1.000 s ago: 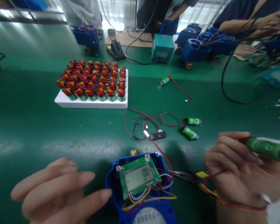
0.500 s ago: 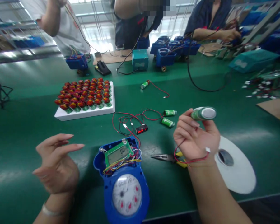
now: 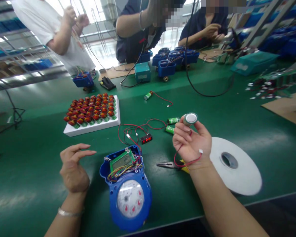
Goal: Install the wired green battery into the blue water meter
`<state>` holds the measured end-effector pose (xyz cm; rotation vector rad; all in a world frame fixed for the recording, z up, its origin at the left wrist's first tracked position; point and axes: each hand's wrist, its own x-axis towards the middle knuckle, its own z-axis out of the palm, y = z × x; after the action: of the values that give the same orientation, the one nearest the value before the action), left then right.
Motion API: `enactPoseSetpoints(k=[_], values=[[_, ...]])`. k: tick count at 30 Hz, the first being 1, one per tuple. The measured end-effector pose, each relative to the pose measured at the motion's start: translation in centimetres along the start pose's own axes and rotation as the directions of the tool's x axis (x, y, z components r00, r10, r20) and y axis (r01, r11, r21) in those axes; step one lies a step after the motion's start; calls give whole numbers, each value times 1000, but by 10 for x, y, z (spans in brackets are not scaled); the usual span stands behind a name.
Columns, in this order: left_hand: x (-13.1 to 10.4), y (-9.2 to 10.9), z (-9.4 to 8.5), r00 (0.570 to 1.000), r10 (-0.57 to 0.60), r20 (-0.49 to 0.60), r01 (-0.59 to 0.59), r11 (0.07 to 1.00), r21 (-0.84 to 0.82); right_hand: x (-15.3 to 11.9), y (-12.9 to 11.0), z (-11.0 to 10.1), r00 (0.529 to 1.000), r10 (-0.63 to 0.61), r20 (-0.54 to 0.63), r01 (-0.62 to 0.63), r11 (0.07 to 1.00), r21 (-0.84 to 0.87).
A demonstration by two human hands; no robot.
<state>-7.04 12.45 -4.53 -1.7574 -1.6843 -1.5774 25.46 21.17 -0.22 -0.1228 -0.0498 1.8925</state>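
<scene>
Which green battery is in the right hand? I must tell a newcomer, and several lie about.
Start at the blue water meter near the table's front edge. Right of it, the right hand is raised above yellow-handled pliers. The battery sits in its fingertips, flat end toward the camera, red lead looped round the wrist; the other loose batteries lie on the mat.

A: What changed at the right hand point(image 3: 191, 144)?
B: It turned the green battery point(image 3: 190, 118) until its flat end faced the camera; a second earlier the cell lay sideways and blurred.

A: And the left hand point(image 3: 72, 166)?
B: It drew back from beside the blue meter point(image 3: 128, 187) and rose, fingers apparently spread. The viewpoint pulled back, revealing the white disc point(image 3: 239, 171).
</scene>
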Motion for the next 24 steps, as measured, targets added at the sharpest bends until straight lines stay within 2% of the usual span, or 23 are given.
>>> enactPoseSetpoints(k=[3, 12, 19, 24], values=[[1, -1, 2, 1000, -8, 23, 8, 1000, -11, 0, 1, 1, 1000, 2, -1, -2, 1000, 2], [-1, 2, 6, 998, -58, 2, 57, 990, -130, 1, 0, -1, 999, 8, 40, -7, 1000, -30], [-2, 4, 6, 988, -155, 23, 157, 971, -180, 1, -1, -1, 1000, 5, 30, -4, 999, -49], [-4, 4, 5, 987, -159, 33, 162, 963, -214, 1, -1, -1, 999, 11, 38, -8, 997, -71]])
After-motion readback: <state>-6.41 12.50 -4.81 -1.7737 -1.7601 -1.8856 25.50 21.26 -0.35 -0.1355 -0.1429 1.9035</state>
